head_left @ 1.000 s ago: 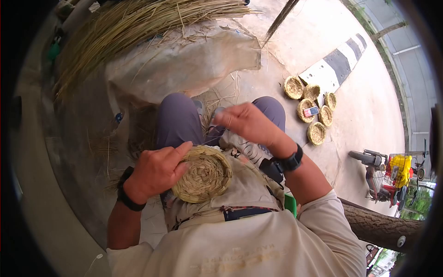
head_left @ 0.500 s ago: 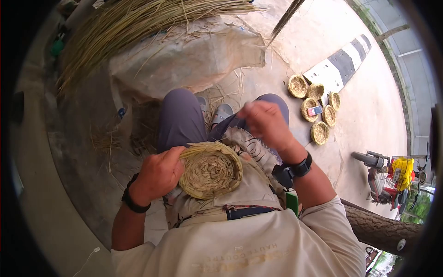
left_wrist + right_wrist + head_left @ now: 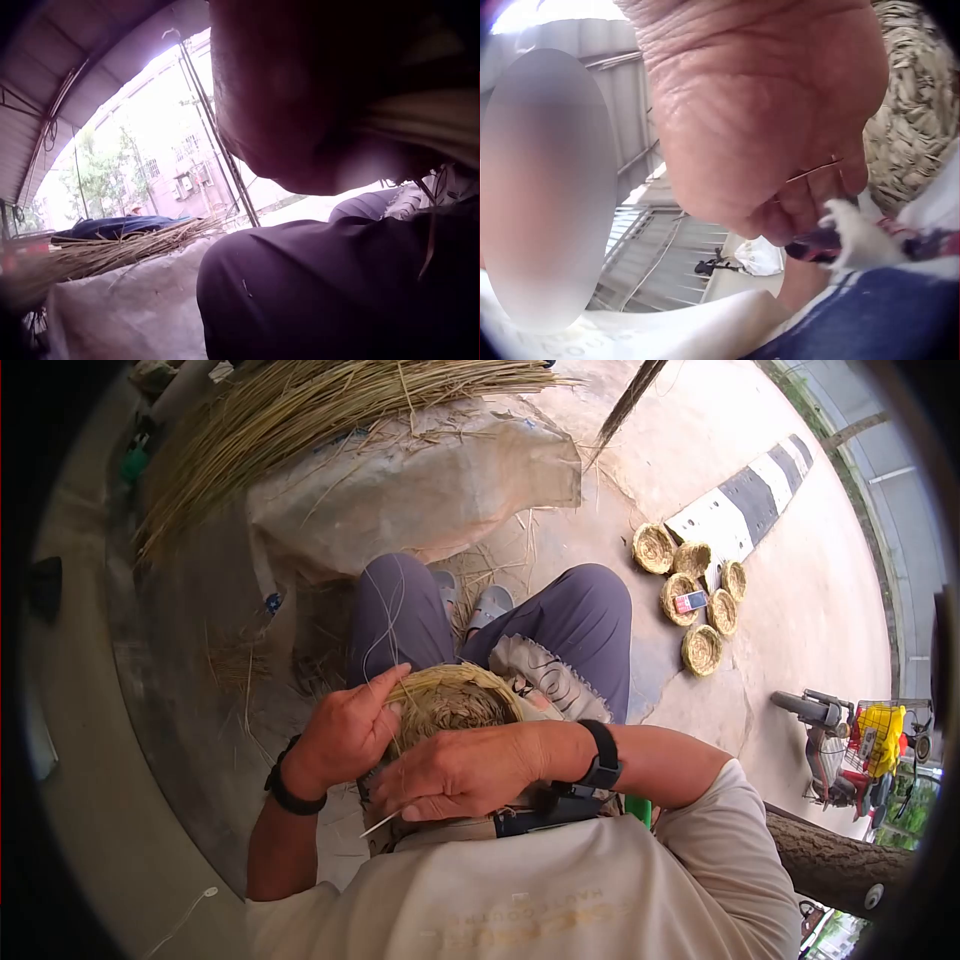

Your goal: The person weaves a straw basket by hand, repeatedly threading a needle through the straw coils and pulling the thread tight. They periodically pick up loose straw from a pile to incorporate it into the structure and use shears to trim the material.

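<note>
A small round woven straw basket (image 3: pixel 462 707) sits on the person's lap, its near part hidden by the right hand (image 3: pixel 468 768). The left hand (image 3: pixel 345 732) grips the rim at the left, index finger stretched along it. Curled fingers of the right hand pinch a thin needle (image 3: pixel 380 823), whose pale shaft sticks out toward the body. In the right wrist view, the needle (image 3: pixel 814 170) shines across the fingers, with the basket's braided wall (image 3: pixel 911 97) beside the hand. Fine thread loops rise above the left hand in the head view. The left wrist view hardly shows its hand's work.
Several finished straw baskets (image 3: pixel 703 650) stand on the ground at right, one with a small red-and-blue packet (image 3: pixel 690 602) in it. A long straw bundle (image 3: pixel 330 430) lies on a sheet-covered heap (image 3: pixel 430 495) ahead. Beyond are a striped barrier (image 3: pixel 745 500) and a parked bike (image 3: pixel 835 745).
The right hand has come down and left from above the right knee to the basket's near side. The basket's opening now tips away, and thread loops show above the left hand.
</note>
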`<control>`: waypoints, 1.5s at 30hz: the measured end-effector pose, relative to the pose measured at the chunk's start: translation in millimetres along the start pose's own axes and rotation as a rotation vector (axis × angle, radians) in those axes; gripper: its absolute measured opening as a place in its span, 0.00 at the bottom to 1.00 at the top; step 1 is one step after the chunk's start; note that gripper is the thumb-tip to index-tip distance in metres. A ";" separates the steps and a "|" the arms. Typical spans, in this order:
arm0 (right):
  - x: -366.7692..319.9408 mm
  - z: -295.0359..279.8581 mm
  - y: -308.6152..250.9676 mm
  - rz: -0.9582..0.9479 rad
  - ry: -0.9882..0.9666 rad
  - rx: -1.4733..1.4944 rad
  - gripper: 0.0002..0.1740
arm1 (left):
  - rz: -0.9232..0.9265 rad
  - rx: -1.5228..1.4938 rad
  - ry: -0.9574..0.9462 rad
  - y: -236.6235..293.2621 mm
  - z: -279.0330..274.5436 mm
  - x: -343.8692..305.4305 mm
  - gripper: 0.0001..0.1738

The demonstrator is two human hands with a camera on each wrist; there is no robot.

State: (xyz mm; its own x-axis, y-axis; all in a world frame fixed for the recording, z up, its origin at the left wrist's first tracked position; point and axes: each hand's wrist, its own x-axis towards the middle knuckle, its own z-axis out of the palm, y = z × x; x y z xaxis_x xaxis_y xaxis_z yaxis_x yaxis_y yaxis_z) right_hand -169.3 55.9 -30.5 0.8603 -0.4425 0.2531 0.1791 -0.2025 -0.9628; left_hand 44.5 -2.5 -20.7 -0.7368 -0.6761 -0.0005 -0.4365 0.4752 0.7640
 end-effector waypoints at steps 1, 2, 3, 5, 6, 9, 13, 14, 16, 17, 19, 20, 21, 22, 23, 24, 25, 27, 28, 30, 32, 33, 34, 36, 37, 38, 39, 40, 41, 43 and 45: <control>-0.9 -1.0 2.7 0.041 -0.020 0.025 0.19 | -0.001 -0.023 -0.009 1.5 -1.6 1.2 0.25; -0.4 -3.1 2.9 0.082 -0.045 0.048 0.19 | -0.010 0.003 -0.011 3.5 -2.8 2.8 0.24; 0.2 -4.6 1.4 0.070 -0.044 0.024 0.19 | -0.023 0.028 -0.010 6.3 -2.5 3.5 0.23; -1.4 -5.2 -2.8 0.044 -0.036 -0.015 0.19 | -0.099 0.045 -0.008 10.2 0.5 3.9 0.20; -4.3 -6.0 -4.8 0.038 -0.003 -0.098 0.18 | -0.158 0.037 -0.006 9.6 2.9 5.6 0.18; -24.2 -12.9 -18.1 0.032 0.164 -0.317 0.17 | -0.242 -0.006 0.064 9.5 7.8 8.6 0.13; -88.9 -46.4 -53.0 0.266 0.504 -0.514 0.14 | -0.303 -0.014 0.220 -0.4 5.1 2.0 0.12; -109.4 -51.9 -61.4 0.399 0.723 -0.329 0.14 | -0.320 0.006 0.272 -2.4 -2.0 -0.1 0.12; -167.8 -68.3 -82.7 0.633 1.058 -0.230 0.17 | -0.352 0.057 0.383 -8.5 -23.5 -3.5 0.12; -203.6 -74.5 -86.4 0.702 1.226 -0.306 0.19 | -0.367 0.100 0.436 -14.1 -35.7 -6.4 0.13; -275.1 -87.3 -95.4 0.752 1.539 -0.351 0.20 | -0.400 0.193 0.540 -24.9 -60.5 -14.4 0.13; -308.9 -87.2 -102.5 0.747 1.588 -0.387 0.20 | -0.415 0.233 0.581 -26.0 -71.2 -17.0 0.14; -336.8 -83.8 -108.8 0.744 1.640 -0.422 0.20 | -0.427 0.272 0.620 -26.1 -81.2 -19.1 0.14; -359.6 -79.8 -113.7 0.735 1.667 -0.421 0.20 | -0.437 0.308 0.656 -25.9 -89.0 -20.1 0.15; -370.8 -75.7 -115.2 0.729 1.694 -0.421 0.19 | -0.453 0.318 0.670 -27.1 -94.1 -21.2 0.15; -369.3 -71.0 -113.2 0.712 1.693 -0.410 0.19 | -0.468 0.324 0.683 -29.7 -96.0 -22.4 0.15; -366.6 -66.6 -112.2 0.698 1.695 -0.403 0.19 | -0.482 0.327 0.695 -31.0 -97.2 -22.8 0.15; -339.2 -62.9 -105.5 0.651 1.698 -0.385 0.16 | -0.447 0.313 0.684 -25.8 -89.0 -17.8 0.15; -302.8 -59.7 -106.5 0.683 1.631 -0.315 0.14 | -0.428 0.297 0.674 -21.3 -79.9 -13.7 0.16; -215.1 -46.4 -99.5 0.670 1.362 -0.250 0.13 | -0.375 0.276 0.614 -7.7 -59.4 -4.3 0.15; -146.1 -32.8 -73.7 0.449 0.914 -0.398 0.15 | -0.326 0.233 0.557 7.7 -38.7 6.4 0.14; -108.2 -29.1 -71.2 0.430 0.746 -0.468 0.13 | -0.310 0.205 0.531 16.3 -29.8 9.5 0.14; -76.7 -25.0 -65.8 0.387 0.688 -0.555 0.11 | -0.297 0.180 0.507 23.2 -21.9 11.5 0.14; -40.8 -16.4 -42.9 0.323 0.696 -0.693 0.10 | -0.265 0.145 0.490 32.2 -11.1 13.0 0.14; -32.9 -13.8 -37.5 0.348 0.705 -0.714 0.10 | -0.252 0.131 0.483 35.7 -8.7 13.2 0.14; -26.5 -11.7 -33.6 0.371 0.714 -0.734 0.10 | -0.244 0.123 0.478 39.0 -7.8 13.9 0.14; -23.0 -12.6 -31.9 0.393 0.717 -0.756 0.10 | -0.237 0.115 0.479 41.9 -7.4 15.1 0.13; -21.7 -13.6 -32.2 0.398 0.709 -0.756 0.09 | -0.229 0.105 0.479 42.5 -7.2 15.4 0.13; -20.9 -13.4 -33.5 0.408 0.704 -0.755 0.09 | -0.223 0.105 0.478 40.8 -6.7 15.0 0.13; -21.4 -12.1 -36.8 0.433 0.704 -0.749 0.09 | -0.203 0.105 0.476 37.5 -5.8 15.8 0.13; -23.0 -10.8 -40.0 0.451 0.710 -0.740 0.08 | -0.196 0.134 0.465 37.9 -6.9 17.9 0.13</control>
State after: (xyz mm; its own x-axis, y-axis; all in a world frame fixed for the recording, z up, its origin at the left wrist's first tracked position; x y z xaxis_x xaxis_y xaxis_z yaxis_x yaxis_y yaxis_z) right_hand -201.4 64.8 3.2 0.2656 -0.9566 0.1197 -0.6115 -0.2632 -0.7462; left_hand 18.4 -0.4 12.8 -0.3409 -0.9238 0.1742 -0.6279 0.3616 0.6892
